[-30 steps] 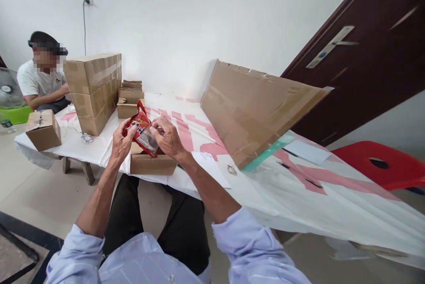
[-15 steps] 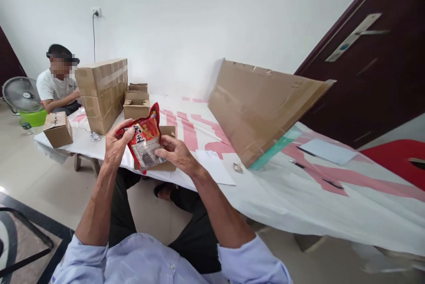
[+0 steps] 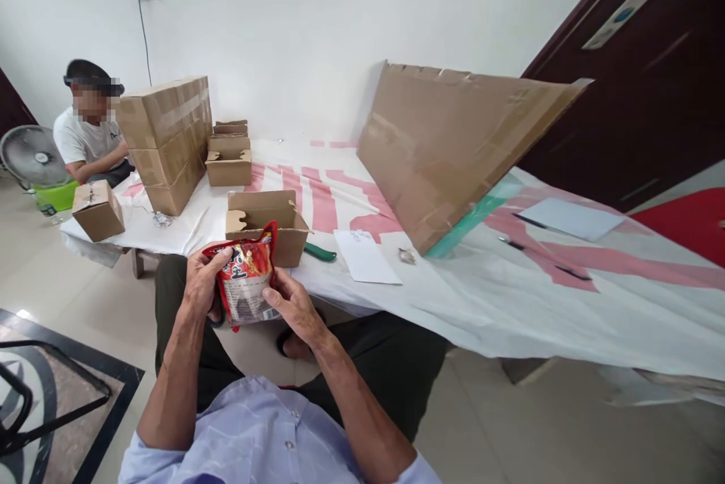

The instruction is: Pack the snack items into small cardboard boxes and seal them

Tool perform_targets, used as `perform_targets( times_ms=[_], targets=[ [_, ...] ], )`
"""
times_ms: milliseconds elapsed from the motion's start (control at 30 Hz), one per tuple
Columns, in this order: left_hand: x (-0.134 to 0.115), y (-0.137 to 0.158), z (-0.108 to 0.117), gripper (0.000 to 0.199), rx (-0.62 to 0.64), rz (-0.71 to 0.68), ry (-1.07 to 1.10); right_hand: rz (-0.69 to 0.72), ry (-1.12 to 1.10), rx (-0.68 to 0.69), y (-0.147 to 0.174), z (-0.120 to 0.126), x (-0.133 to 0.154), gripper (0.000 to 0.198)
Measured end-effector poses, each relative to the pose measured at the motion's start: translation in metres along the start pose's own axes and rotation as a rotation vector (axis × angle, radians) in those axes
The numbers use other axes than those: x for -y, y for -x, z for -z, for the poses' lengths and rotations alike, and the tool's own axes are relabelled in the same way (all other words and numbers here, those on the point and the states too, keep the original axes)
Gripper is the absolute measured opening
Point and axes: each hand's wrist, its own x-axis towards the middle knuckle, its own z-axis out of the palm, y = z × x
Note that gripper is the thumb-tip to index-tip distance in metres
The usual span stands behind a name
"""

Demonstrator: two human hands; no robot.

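Between my two hands is a red plastic food packet [image 3: 247, 284] with a printed white label panel. My left hand [image 3: 202, 278] grips its left edge, thumb on the front face. On the lower right side, my right hand [image 3: 294, 303] holds it with the thumb pressed on the front. The packet hangs just off the table's front edge, above my lap. Right behind it stands an open cardboard box [image 3: 283, 244] on the table, its front partly covered by the packet. A green-handled tool [image 3: 320, 251] lies beside that box; its other end is hidden.
Stacked sealed cartons [image 3: 170, 144] and smaller open boxes [image 3: 229, 159] stand at the left, near a closed box [image 3: 97, 211]. Paper [image 3: 365, 257] lies right of the tool. A large cardboard sheet [image 3: 453, 152] leans on the right. A seated person [image 3: 84, 137] is at far left.
My hands have lowered the packet toward my lap, away from the open box. The box and the green handle now show more fully. The view has tilted slightly.
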Motion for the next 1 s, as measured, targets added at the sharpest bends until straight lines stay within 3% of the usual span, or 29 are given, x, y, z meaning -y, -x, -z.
perform_targets(
  times_ms=[200, 467, 667, 833, 1000],
  targets=[
    [0.008, 0.007, -0.001, 0.041, 0.027, 0.065, -0.016, -0.039, 0.012, -0.063, 0.015, -0.004, -0.017, 0.067],
    [0.011, 0.013, 0.002, 0.065, 0.052, 0.086, -0.004, -0.088, 0.082, -0.21, 0.024, -0.007, -0.039, 0.072],
    [0.008, 0.013, 0.002, 0.059, 0.081, 0.054, -0.02, -0.062, 0.181, -0.219, 0.026, 0.0, -0.038, 0.073],
    [0.01, 0.014, 0.003, 0.051, 0.085, 0.039, -0.064, 0.037, 0.298, -0.307, 0.028, -0.001, -0.034, 0.062],
    [0.017, 0.016, 0.008, 0.046, 0.07, 0.062, -0.056, 0.015, 0.332, -0.393, 0.034, -0.003, -0.039, 0.058]
  ],
)
